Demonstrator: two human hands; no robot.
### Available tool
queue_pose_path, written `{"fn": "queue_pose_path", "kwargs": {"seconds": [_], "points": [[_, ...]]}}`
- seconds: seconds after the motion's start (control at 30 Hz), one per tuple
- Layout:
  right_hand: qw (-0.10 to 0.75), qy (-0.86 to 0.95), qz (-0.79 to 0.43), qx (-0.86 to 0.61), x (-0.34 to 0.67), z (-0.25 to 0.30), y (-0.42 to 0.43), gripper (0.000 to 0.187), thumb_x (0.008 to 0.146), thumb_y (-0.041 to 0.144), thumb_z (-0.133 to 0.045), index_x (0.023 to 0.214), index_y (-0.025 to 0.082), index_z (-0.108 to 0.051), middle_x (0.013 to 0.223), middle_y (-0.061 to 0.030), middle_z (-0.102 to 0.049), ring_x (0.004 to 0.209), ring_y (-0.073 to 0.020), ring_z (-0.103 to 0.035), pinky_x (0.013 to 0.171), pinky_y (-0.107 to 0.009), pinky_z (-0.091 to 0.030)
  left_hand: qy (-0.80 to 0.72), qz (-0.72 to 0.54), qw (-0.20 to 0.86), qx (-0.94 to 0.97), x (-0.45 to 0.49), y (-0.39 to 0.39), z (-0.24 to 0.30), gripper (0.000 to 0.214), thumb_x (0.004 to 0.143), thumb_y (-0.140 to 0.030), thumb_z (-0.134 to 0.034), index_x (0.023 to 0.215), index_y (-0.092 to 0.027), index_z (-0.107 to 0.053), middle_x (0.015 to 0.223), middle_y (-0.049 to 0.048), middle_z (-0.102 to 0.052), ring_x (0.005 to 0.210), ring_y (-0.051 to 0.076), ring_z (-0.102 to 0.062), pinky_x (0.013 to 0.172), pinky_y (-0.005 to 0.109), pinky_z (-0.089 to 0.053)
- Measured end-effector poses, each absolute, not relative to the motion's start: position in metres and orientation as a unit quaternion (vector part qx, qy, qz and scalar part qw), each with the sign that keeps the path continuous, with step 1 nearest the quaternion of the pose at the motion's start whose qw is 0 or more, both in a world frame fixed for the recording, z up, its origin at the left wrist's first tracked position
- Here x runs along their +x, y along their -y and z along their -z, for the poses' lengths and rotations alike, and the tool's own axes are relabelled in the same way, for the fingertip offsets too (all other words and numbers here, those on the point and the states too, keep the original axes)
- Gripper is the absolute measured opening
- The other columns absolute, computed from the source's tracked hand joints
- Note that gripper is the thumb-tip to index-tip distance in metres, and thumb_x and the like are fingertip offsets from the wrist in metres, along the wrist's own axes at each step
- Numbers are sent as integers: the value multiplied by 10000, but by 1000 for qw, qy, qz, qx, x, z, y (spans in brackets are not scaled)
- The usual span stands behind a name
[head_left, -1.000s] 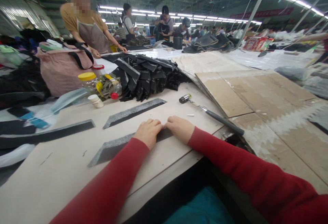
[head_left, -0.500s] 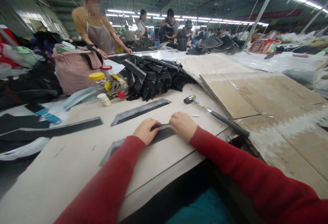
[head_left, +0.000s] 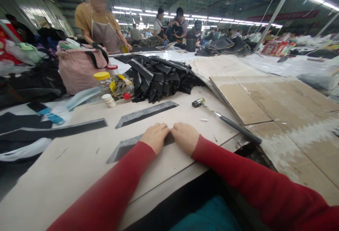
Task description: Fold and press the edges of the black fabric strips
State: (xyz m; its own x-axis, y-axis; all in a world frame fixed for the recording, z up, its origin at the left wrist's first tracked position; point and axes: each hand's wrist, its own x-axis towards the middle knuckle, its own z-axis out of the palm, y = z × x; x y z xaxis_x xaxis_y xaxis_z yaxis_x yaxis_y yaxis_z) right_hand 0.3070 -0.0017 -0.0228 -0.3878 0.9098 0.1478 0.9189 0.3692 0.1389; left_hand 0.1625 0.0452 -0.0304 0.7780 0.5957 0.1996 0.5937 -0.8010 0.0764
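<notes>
Two hands: left hand (head_left: 155, 138) and right hand (head_left: 184, 138) are curled over the dark strip (head_left: 125, 150); whether it's pinched or just pressed can't be told, fingertips are hidden.
Dark strip: laid left of the hammer (head_left: 226, 120), on the near side; could get skewed or creased, imo, if pressed unevenly.
Second strip (head_left: 148, 114): placed left of the hammer; might be nudged by a careless reach.
Right sleeve (head_left: 238, 164): hammer could be knocked by it if swung outward.

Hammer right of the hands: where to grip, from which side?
Likely the dark handle, from above on the near side, right hand: it's long, slim and slants toward the wearer's right, with the hammer head at the far end.
</notes>
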Motion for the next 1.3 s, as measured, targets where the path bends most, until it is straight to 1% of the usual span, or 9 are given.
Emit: {"fn": "queue_pose_path", "kwargs": {"seconds": [0.13, 0.3, 0.43, 0.53, 0.77, 0.93, 1.03, 1.2, 1.3], "points": [[22, 813, 104, -573, 299, 21, 4, 229, 818, 246, -391, 818, 118, -580, 802, -101, -538, 776, -212, -479, 647, -317, -379, -297, -133, 103, 940, 147, -54, 31, 323, 752, -80, -364, 983, -200, -556, 931, 41, -553, 869, 154, -484, 807, 301, -393], [42, 798, 88, -594, 301, 23, 2, 203, 816, 274, -426, 833, 124, -562, 852, -100, -522, 839, -204, -462, 711, -308, -372, -328, -181, 176, 910, 133, -61, 31, 292, 708, -82, -418, 942, -153, -577, 913, 43, -569, 885, 141, -504, 842, 277, -389], [77, 811, 51, -577, 302, 25, -3, 149, 799, 206, -446, 872, 129, -550, 874, -82, -516, 850, -185, -446, 756, -286, -358, -342, -194, 175, 902, 133, -60, 33, 270, 666, -66, -435, 870, -153, -589, 856, 35, -568, 849, 147, -507, 814, 287, -403], [95, 830, 15, -550, 299, 26, -9, 205, 765, 90, -426, 927, 139, -543, 884, -65, -516, 838, -159, -443, 768, -260, -351, -341, -193, 156, 907, 134, -58, 35, 256, 656, -58, -431, 833, -155, -589, 838, 34, -566, 832, 151, -502, 796, 291, -405], [43, 846, 61, -529, 287, 25, -6, 192, 775, 94, -378, 805, 114, -566, 852, -95, -517, 814, -184, -441, 729, -294, -367, -322, -137, 38, 936, 137, -46, 31, 258, 714, -61, -368, 807, -164, -585, 845, 56, -545, 812, 181, -459, 749, 321, -404], [58, 827, 81, -553, 281, 25, -3, 218, 817, 251, -397, 816, 120, -570, 830, -97, -522, 821, -201, -451, 685, -293, -387, -312, -136, 114, 934, 120, -54, 30, 324, 739, -62, -357, 924, -199, -585, 881, 39, -556, 837, 152, -486, 788, 295, -399], [74, 820, 79, -563, 280, 24, -3, 205, 810, 275, -426, 821, 125, -565, 842, -89, -523, 829, -199, -451, 697, -291, -384, -333, -161, 155, 916, 105, -59, 30, 297, 747, -99, -385, 964, -177, -573, 911, 40, -569, 874, 144, -501, 825, 284, -390], [97, 830, 20, -549, 279, 24, -8, 156, 788, 164, -441, 889, 129, -554, 875, -77, -517, 846, -173, -445, 757, -277, -356, -360, -186, 171, 898, 96, -58, 31, 248, 718, -120, -434, 903, -182, -587, 877, 22, -575, 858, 143, -515, 815, 285, -400], [109, 848, -19, -518, 275, 25, -12, 239, 746, 50, -418, 924, 133, -553, 890, -65, -514, 860, -148, -442, 777, -248, -341, -355, -195, 159, 900, 98, -55, 34, 247, 694, -86, -434, 856, -182, -593, 838, 17, -569, 833, 142, -506, 795, 281, -403]]}}
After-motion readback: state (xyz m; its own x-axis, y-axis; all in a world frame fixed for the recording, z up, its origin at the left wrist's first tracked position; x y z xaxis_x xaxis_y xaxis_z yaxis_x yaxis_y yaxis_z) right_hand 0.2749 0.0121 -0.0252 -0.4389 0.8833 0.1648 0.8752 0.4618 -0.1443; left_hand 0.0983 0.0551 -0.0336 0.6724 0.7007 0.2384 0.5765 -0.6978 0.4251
